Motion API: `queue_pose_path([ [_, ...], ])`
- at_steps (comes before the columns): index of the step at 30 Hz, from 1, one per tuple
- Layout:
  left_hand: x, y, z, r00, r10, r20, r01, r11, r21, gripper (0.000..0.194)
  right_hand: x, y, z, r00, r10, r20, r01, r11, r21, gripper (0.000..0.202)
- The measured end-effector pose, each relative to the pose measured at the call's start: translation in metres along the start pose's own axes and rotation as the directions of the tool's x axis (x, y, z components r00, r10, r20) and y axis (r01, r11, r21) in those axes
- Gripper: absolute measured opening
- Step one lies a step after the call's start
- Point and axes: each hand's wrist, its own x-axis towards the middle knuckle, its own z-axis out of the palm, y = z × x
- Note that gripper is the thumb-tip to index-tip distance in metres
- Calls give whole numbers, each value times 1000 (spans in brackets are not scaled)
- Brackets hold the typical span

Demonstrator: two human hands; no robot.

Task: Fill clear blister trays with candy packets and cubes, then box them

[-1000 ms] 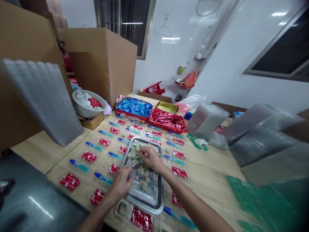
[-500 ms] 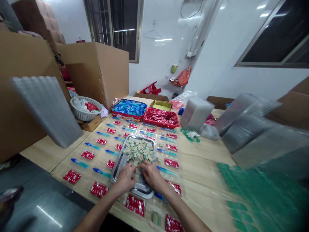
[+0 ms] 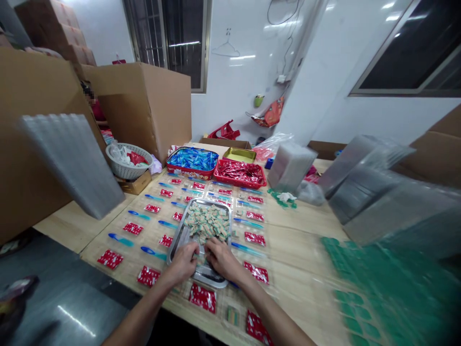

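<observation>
A shallow metal tray [image 3: 173, 252] holds a heap of small beige-and-green blocks [image 3: 207, 221], mostly at its far end. Both hands work low over its near half. My left hand [image 3: 186, 260] is closed with curled fingers, and a small block shows at its fingertips. Close beside it, my right hand [image 3: 219, 258] is also closed, its fingertips pointing down among a few loose blocks; what they pinch is hidden. Under and around the tray lie clear plastic blister trays with blue brushes [image 3: 153, 253] and red patterned packets [image 3: 202, 297]. One compartment near me holds striped blocks [image 3: 232, 315].
Behind the rows stand a tin of blue brushes [image 3: 192, 159] and a red tray of packets [image 3: 240, 174]. Stacked clear plastic trays [image 3: 74, 166] stand at left, more stacks [image 3: 291, 166] at right. Green pieces [image 3: 360, 307] lie front right. A white basket [image 3: 128, 161] sits by cardboard boxes.
My left hand has drawn slightly left and its fingers are more curled. My right hand has shifted slightly up and left, with fingers bunched closer. The view has moved a little.
</observation>
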Motion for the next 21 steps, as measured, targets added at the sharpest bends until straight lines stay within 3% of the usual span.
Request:
queue_pose_path([
  [8,-2,-9,-5,999,-36,-17,37,999,23,23,2,-7,-2,978,199,62,-209,927,313,14],
  [14,-3,-13,1,998,-58,-4,59,995,79,23,0,-15,9,979,205,-5,-204,977,64,10],
  [21,-4,-11,1,997,-66,-30,68,995,67,21,-3,-16,9,987,160,24,-162,969,186,20],
])
